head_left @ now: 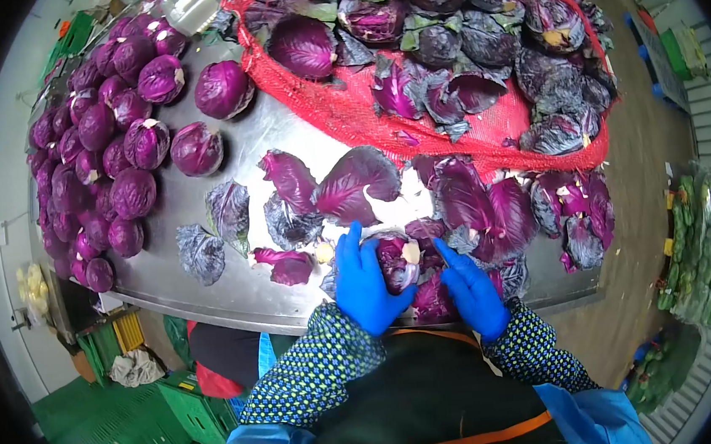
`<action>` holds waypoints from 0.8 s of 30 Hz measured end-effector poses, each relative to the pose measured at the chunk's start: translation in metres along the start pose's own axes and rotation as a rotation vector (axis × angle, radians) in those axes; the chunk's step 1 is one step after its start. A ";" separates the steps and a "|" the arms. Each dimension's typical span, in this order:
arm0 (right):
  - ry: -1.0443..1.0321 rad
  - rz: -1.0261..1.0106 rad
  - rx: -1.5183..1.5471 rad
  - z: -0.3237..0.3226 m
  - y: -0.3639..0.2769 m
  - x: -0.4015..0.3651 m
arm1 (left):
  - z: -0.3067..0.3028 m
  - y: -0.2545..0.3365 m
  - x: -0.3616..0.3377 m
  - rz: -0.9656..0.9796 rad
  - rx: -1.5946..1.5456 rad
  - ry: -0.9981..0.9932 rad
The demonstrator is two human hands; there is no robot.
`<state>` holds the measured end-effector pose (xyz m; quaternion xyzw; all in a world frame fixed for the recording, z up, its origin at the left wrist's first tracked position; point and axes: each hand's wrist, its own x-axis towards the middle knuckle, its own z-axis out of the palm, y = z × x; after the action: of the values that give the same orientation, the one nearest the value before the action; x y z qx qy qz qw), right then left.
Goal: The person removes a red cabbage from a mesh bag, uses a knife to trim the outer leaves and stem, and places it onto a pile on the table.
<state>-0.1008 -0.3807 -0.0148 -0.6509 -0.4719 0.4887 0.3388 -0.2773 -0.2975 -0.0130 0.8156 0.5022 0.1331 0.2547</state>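
A red cabbage (396,259) sits on the metal table close to my body, its pale cut stem facing me. My left hand (367,282), in a blue glove, cups its left side, thumb below and fingers along the edge. On the right, my blue-gloved right hand (473,292) has its fingers close together, pointing at the cabbage and a loose purple leaf (427,232). Whatever those fingers may hold is hidden. Loose outer leaves (356,184) lie beyond both hands, with more leaves (490,210) heaped to the right.
Many trimmed red cabbages (133,193) are piled on the table's left. An open red mesh sack (325,119) at the back holds untrimmed cabbages (433,42). A clear plastic container (191,8) stands at the far edge. Green crates (190,410) are on the floor at left.
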 end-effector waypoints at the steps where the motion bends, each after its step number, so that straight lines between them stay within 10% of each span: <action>1: 0.025 -0.039 -0.049 0.002 -0.001 -0.003 | 0.007 -0.007 0.001 -0.090 -0.265 -0.088; 15: 0.181 -0.156 -0.082 0.023 0.030 0.045 | 0.007 -0.028 -0.008 -0.119 -0.325 -0.123; 18: -0.127 0.370 0.060 0.008 0.007 0.055 | 0.009 -0.035 -0.017 -0.137 -0.414 -0.065; 20: 0.056 0.152 0.039 0.044 0.046 0.051 | 0.009 -0.044 -0.018 -0.064 -0.519 -0.074; 24: 0.040 0.516 0.610 0.009 0.017 0.082 | -0.015 -0.042 -0.040 -0.115 -0.875 -0.096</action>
<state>-0.0978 -0.3093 -0.0586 -0.6268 -0.1196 0.6628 0.3919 -0.3344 -0.3128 -0.0218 0.6070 0.4308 0.2808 0.6059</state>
